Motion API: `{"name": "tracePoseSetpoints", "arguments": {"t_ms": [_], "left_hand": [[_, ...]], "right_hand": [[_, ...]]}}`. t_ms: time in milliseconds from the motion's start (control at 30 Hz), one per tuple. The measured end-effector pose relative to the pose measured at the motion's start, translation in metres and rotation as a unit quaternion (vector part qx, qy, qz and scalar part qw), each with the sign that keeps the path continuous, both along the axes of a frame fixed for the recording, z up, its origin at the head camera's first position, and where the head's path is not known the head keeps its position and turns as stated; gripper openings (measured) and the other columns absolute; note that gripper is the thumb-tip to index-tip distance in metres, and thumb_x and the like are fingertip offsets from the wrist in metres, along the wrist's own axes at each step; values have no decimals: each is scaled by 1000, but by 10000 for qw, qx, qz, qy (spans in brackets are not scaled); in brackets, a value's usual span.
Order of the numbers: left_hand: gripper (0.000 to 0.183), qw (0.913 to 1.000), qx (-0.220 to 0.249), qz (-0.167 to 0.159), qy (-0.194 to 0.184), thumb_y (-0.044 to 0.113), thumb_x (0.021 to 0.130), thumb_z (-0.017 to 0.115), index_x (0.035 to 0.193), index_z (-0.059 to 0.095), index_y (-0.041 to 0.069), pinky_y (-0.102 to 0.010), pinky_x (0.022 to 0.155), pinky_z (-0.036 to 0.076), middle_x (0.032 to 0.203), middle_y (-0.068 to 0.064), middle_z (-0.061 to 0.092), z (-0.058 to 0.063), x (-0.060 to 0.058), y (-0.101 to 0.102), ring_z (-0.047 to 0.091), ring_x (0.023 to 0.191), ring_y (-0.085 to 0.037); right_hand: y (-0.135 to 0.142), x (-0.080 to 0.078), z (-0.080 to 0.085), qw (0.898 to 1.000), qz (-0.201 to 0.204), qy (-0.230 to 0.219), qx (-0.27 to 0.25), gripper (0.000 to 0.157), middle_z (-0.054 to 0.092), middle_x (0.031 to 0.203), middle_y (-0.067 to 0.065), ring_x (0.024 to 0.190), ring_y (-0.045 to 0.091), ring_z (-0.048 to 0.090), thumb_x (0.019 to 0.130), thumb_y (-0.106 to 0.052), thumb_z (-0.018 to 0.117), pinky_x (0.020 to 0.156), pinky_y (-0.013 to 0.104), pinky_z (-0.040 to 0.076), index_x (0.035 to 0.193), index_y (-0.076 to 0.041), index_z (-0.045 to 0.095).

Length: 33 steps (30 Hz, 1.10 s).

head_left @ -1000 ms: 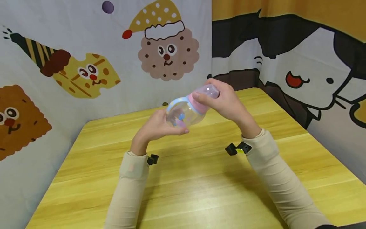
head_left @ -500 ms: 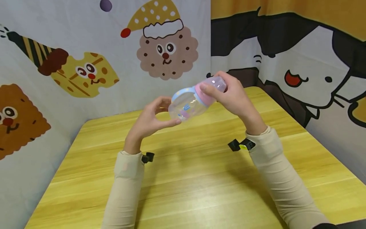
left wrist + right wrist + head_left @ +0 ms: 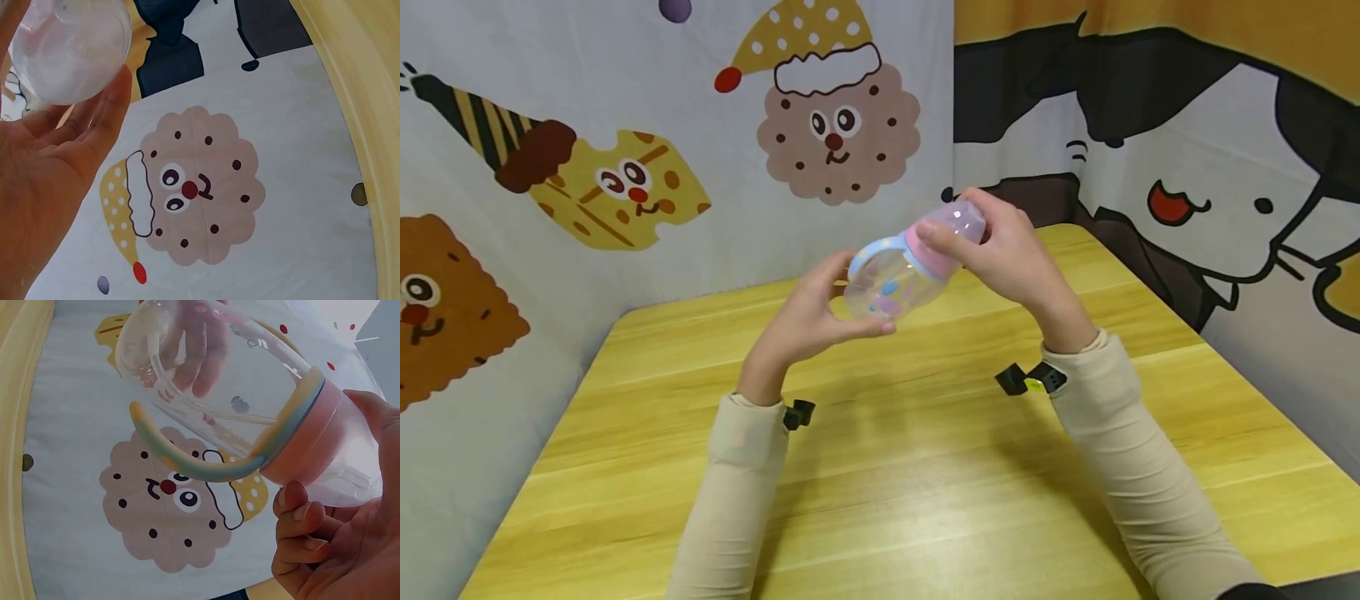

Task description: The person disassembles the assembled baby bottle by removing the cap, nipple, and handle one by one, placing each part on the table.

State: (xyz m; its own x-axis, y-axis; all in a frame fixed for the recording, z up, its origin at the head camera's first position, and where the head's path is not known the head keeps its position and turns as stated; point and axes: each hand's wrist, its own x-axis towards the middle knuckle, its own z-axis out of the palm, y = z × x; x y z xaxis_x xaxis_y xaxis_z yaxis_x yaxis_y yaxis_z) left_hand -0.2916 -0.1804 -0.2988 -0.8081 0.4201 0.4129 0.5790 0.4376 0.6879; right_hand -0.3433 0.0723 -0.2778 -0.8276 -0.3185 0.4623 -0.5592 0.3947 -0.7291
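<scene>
A clear baby bottle (image 3: pixel 917 265) is held tilted in the air over the table, its pink collar (image 3: pixel 931 252) and translucent cap (image 3: pixel 964 220) up to the right. My right hand (image 3: pixel 1011 250) grips the cap end, thumb across the collar. Around the rounded base is my left hand (image 3: pixel 805 325), thumb along the near side and fingers behind. The left wrist view shows those fingers (image 3: pixel 112 119) against the base, with a gap at the palm. A blue-and-yellow handle (image 3: pixel 187 467) loops from the collar, and a straw (image 3: pixel 169 384) runs inside the bottle.
Below the hands spreads a wood-grain table (image 3: pixel 880 467). A white curtain (image 3: pixel 685 100) with cartoon biscuits and cheese hangs behind its far edge; another curtain (image 3: pixel 1210 167) with a cartoon cat hangs on the right. Small black cameras (image 3: pixel 800 414) are strapped to both wrists.
The left hand draws back from the base with its fingers spread, then comes in around it again. The right hand and bottle have moved slightly right and up overall.
</scene>
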Motion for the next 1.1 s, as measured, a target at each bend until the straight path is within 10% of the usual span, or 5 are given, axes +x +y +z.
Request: {"name": "tracePoseSetpoints", "arguments": {"t_ms": [1100], "left_hand": [[56,9949,-209,-686,711,10,72,86,119,59,-3,-42,82,54,100,-8,67,-1,-9,-3,63,89,-22]], "right_hand": [[-6,10,12,9938,1005,-283,-373,21,56,79,11,68,24,50,91,-25,66,57,31,44,95,-5,60]]}}
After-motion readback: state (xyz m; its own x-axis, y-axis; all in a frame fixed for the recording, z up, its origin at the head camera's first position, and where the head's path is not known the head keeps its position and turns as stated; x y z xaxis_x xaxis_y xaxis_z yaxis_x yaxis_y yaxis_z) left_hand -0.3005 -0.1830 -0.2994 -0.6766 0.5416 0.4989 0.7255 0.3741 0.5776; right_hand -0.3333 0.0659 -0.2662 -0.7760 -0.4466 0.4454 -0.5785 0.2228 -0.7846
